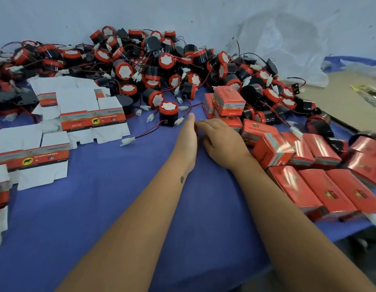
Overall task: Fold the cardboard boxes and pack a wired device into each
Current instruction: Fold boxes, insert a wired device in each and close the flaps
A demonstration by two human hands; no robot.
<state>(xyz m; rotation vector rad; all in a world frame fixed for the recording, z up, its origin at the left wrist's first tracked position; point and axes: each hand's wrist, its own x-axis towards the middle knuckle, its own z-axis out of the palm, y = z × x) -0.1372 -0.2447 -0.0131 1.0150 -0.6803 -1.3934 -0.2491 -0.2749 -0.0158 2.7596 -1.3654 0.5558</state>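
My left hand lies edge-on on the blue cloth, fingers straight, its tips just right of a black-and-red wired device. My right hand rests palm down beside it, fingers reaching left and meeting the left hand's fingertips. Neither hand visibly holds anything. A big heap of the same wired devices fills the back of the table. Flat unfolded cardboard boxes lie at the left. Folded red boxes are piled at the right, against my right forearm.
A clear plastic bag leans on the wall at the back right. A brown cardboard sheet lies at the far right. The table's front-right edge drops off below the red boxes. Loose wires with white connectors trail over the cloth.
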